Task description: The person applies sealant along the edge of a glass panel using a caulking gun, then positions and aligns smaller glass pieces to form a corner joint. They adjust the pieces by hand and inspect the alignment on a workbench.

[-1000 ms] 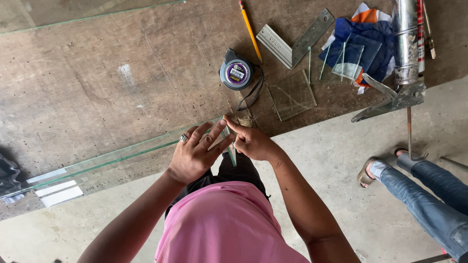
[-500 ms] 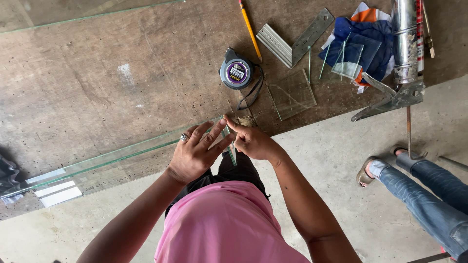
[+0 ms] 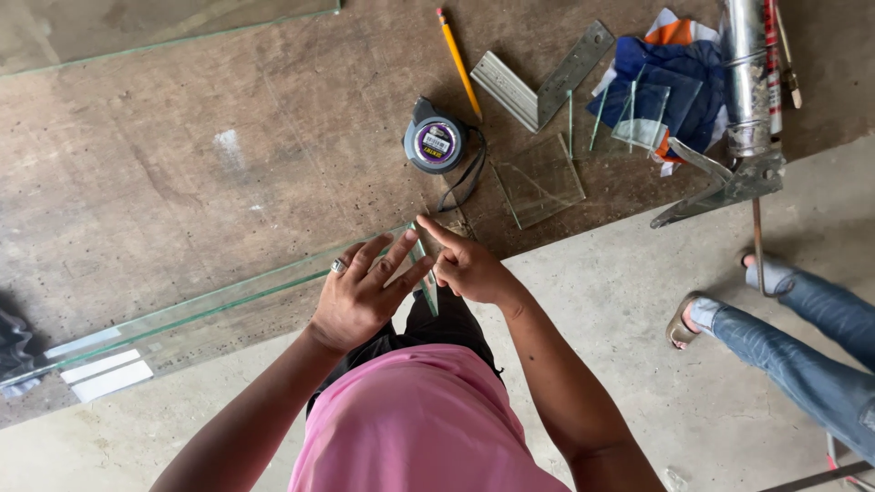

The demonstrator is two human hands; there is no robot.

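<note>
At the surface's near edge, the left hand [image 3: 363, 299] lies open, fingers spread on the long glass pane [image 3: 228, 305]. The right hand [image 3: 467, 267] pinches its end (corner piece upright). A tape measure [image 3: 435, 146] sits at twelve o'clock.

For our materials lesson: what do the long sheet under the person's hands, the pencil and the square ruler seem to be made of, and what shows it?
Long sheet: apparently clear glass; see-through with a green-tinted edge, both hands resting at its end.
Pencil: probably painted wood; yellow-orange glossy body, dark tip.
Square ruler: looks like dull grey metal; flat blade, ribbed pale stock, matte sheen.
</note>
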